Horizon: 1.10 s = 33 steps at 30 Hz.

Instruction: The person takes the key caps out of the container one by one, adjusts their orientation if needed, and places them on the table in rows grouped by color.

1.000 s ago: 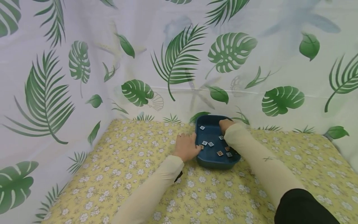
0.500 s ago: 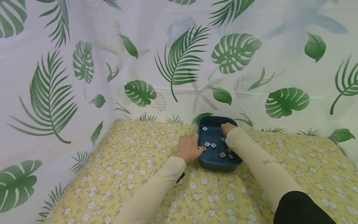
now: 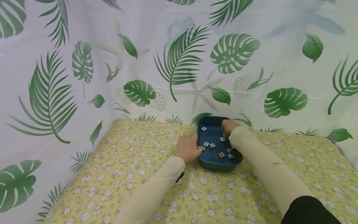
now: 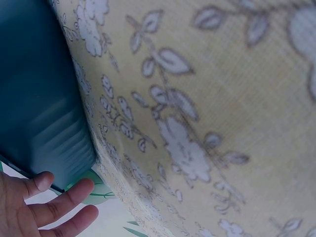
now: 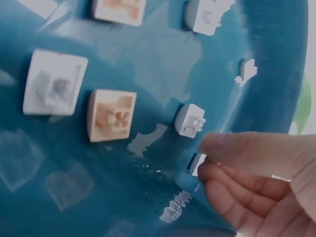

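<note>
Right hand (image 3: 229,127) looks like it's pinching a small white keycap (image 5: 197,165), far right in the blue bin (image 3: 218,166). Left hand (image 3: 188,148) is loosely spread against the left side, probably so nothing slides on the surface (image 3: 139,186).

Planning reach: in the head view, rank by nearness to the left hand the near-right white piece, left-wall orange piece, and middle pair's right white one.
1. Left-wall orange piece, by the left hand.
2. Pair's right white piece, central in the blue tray.
3. Near-right white piece, toward that corner.
</note>
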{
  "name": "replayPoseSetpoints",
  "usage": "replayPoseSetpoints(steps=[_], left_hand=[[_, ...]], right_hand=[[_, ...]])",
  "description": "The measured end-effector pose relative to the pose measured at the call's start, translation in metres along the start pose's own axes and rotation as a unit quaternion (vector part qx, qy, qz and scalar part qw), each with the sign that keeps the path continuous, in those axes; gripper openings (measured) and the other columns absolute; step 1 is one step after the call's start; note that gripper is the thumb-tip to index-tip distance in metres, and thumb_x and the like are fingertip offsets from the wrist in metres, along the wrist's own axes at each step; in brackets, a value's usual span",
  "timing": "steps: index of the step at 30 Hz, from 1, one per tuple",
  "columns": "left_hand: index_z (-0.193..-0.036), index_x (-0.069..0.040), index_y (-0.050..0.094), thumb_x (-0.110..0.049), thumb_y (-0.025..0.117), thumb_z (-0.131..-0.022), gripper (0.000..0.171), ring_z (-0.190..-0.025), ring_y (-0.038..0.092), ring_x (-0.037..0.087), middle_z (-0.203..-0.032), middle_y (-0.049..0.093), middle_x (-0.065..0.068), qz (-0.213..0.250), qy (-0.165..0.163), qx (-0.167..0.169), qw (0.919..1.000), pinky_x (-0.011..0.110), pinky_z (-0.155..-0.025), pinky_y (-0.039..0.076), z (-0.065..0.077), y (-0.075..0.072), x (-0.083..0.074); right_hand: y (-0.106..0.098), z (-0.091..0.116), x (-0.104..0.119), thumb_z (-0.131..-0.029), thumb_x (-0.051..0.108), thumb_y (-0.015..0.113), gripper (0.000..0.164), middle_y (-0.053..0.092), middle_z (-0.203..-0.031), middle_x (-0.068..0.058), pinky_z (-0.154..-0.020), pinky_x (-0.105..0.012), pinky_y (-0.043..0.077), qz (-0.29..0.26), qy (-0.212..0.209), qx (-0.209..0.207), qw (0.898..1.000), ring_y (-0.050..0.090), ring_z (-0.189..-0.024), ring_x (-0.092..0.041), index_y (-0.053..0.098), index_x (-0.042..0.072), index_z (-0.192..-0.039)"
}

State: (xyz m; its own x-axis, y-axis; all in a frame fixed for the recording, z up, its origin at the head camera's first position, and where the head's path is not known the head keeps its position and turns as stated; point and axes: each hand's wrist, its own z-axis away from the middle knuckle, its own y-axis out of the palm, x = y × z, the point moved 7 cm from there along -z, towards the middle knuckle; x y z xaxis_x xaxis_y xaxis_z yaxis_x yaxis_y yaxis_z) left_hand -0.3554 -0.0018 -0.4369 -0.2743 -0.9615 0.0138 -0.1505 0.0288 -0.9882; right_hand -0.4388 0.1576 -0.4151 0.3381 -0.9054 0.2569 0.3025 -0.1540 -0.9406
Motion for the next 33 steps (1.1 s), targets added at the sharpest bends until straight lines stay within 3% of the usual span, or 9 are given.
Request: replayPoseSetpoints(steps=[6, 15, 25, 33], left_hand=[[-0.127, -0.017, 0.052, -0.046, 0.046, -0.092, 0.046, -0.098, 0.059, 0.027, -0.102, 0.066, 0.008, 0.000, -0.004, 0.007, 1.0000, 0.043, -0.090, 0.043, 0.001, 0.001, 0.000], [-0.131, -0.017, 0.049, -0.047, 0.045, -0.092, 0.050, -0.102, 0.059, 0.027, -0.107, 0.066, 0.009, -0.008, -0.007, 0.014, 0.9998, 0.043, -0.092, 0.043, 0.001, 0.001, -0.001], [-0.129, -0.017, 0.051, -0.049, 0.046, -0.091, 0.050, -0.102, 0.059, 0.027, -0.107, 0.066, 0.008, -0.006, -0.015, 0.021, 0.9996, 0.044, -0.092, 0.042, -0.002, 0.005, -0.001], [-0.128, -0.017, 0.051, -0.046, 0.046, -0.091, 0.048, -0.102, 0.059, 0.028, -0.105, 0.066, 0.009, -0.007, -0.010, 0.015, 0.9998, 0.044, -0.091, 0.042, -0.003, 0.004, -0.001]], right_hand=[[0.004, 0.002, -0.006, -0.076, 0.004, 0.071, 0.005, 0.065, -0.077, -0.010, -0.062, -0.030, 0.046, -0.051, -0.013, -0.020, 0.998, 0.056, -0.069, -0.019, 0.070, 0.002, -0.080], [0.006, 0.010, -0.008, -0.081, 0.008, 0.069, 0.009, 0.067, -0.083, -0.011, -0.066, -0.030, 0.051, -0.143, -0.038, -0.050, 0.988, 0.059, -0.071, -0.015, 0.070, 0.002, -0.087], [0.000, 0.018, 0.002, -0.083, 0.008, 0.068, 0.013, 0.068, -0.089, -0.014, -0.072, -0.034, 0.052, -0.157, -0.047, -0.075, 0.984, 0.061, -0.077, -0.019, 0.069, 0.000, -0.093], [-0.015, 0.039, 0.012, -0.082, 0.009, 0.069, 0.013, 0.069, -0.089, -0.010, -0.073, -0.034, 0.053, -0.196, -0.075, -0.102, 0.972, 0.064, -0.079, -0.018, 0.068, 0.005, -0.094]])
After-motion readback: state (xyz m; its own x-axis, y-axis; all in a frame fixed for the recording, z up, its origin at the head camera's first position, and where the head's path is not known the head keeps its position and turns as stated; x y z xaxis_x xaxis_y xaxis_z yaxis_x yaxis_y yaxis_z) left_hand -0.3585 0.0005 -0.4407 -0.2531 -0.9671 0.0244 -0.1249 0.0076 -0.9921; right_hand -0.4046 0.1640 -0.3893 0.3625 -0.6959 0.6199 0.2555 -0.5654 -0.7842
